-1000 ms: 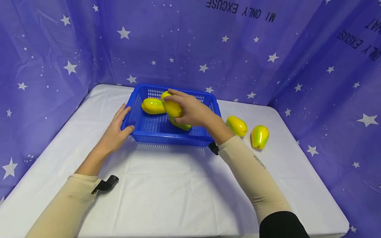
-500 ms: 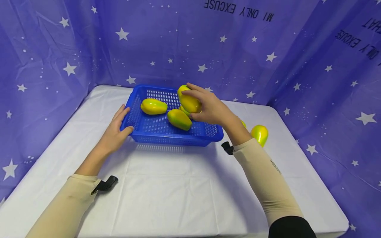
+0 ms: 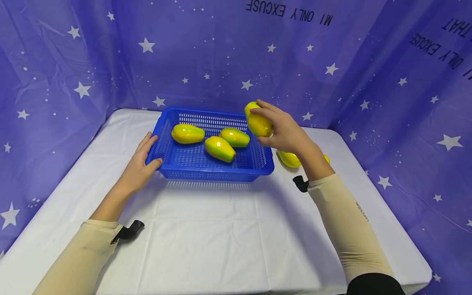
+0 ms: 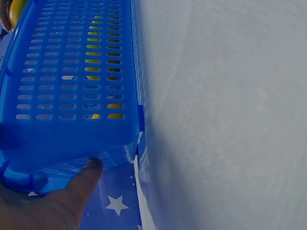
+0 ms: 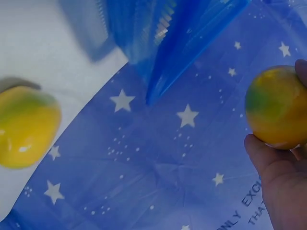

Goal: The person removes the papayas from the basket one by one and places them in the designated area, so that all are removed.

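Observation:
Held up at the right end of the blue plastic basket (image 3: 206,168) is a yellow-green papaya (image 3: 259,123), which my right hand (image 3: 285,129) grips between thumb and fingers. The right wrist view has this papaya (image 5: 276,108) at its right edge, above the fingers. My left hand (image 3: 138,164) holds the basket's left end, thumb at the near corner and fingers along the rim. In the left wrist view one digit (image 4: 88,177) touches the basket's end wall. Inside the basket lie three papayas: one at left (image 3: 188,134), one in the middle (image 3: 220,149), one at right (image 3: 234,137).
On the white-covered table (image 3: 206,237), a papaya (image 3: 289,159) lies right of the basket, partly behind my right hand. Another papaya (image 3: 326,159) is almost hidden by my right forearm. A purple star-patterned curtain (image 3: 206,53) hangs behind the table and at both sides.
My right hand has moved right with the papaya, from over the basket's middle to its right end. My left hand has stayed on the basket.

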The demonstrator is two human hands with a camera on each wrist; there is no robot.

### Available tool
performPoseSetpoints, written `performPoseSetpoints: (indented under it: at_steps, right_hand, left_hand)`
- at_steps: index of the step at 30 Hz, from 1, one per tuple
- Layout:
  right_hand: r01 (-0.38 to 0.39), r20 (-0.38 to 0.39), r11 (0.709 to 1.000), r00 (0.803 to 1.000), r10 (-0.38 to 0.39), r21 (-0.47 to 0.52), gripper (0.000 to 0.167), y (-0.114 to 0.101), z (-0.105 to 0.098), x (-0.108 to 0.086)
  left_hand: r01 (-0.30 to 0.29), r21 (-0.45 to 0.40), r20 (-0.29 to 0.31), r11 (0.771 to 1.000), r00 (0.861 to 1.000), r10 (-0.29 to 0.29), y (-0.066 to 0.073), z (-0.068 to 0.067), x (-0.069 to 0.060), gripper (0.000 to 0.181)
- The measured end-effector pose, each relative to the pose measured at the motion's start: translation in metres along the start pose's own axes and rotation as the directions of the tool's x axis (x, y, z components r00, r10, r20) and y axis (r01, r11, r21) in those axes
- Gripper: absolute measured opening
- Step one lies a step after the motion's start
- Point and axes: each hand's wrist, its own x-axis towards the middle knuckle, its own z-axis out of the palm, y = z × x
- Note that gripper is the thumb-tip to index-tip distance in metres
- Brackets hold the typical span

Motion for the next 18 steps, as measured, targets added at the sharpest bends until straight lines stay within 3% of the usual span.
performPoseSetpoints:
  at_steps: [7,18]
  right_hand:
    - [-0.008,-0.022,1.000,1.000,0.008,-0.026,0.073,0.019,-0.006,-0.011]
    - [-0.131,-0.085,0.991,0.988,0.128,-0.020,0.074,0.060,-0.026,-0.048]
  left_hand:
    - [-0.006,-0.009,-0.002,1.000,1.000,0.005,-0.002,0.000,-0.002,0.070]
    - [-0.009,-0.003,0.000,1.000,1.000,0.009,-0.002,0.000,-0.002,0.070]
